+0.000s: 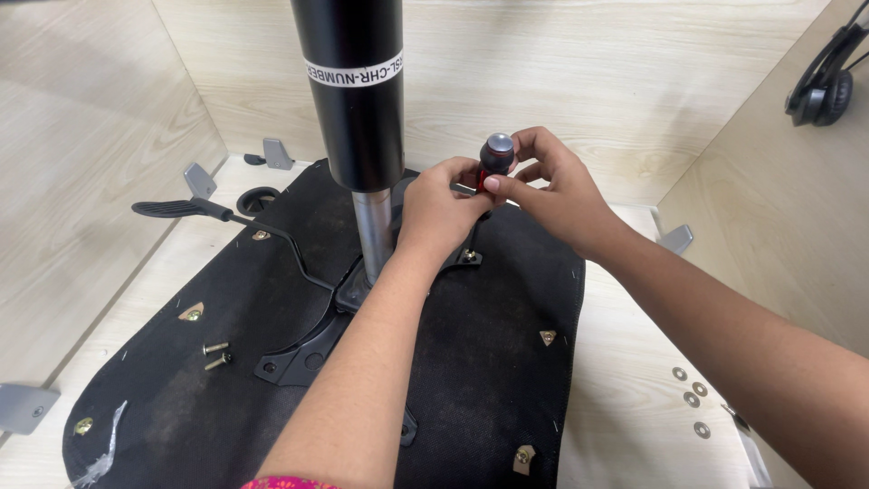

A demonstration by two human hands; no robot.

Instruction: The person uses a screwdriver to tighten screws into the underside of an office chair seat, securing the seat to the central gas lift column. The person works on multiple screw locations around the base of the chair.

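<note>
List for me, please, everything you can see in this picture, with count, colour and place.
Seat underside: one, black fabric, lying on the desk, centre.
Gas cylinder: one, black with a white label band, upright at the seat's middle.
Lever: one, black, sticking out left of the cylinder.
Loose screws: two, brass-coloured, on the seat at left.
Washers: four, silver, on the desk at right.
Headset: one, black, hanging top right.
Desk brackets: several, grey, along the partition edges.
Screwdriver: one, red and black handle with a grey cap, upright between both hands.
Left hand: gripping the handle from the left.
Right hand: fingers on the handle's top.
</note>
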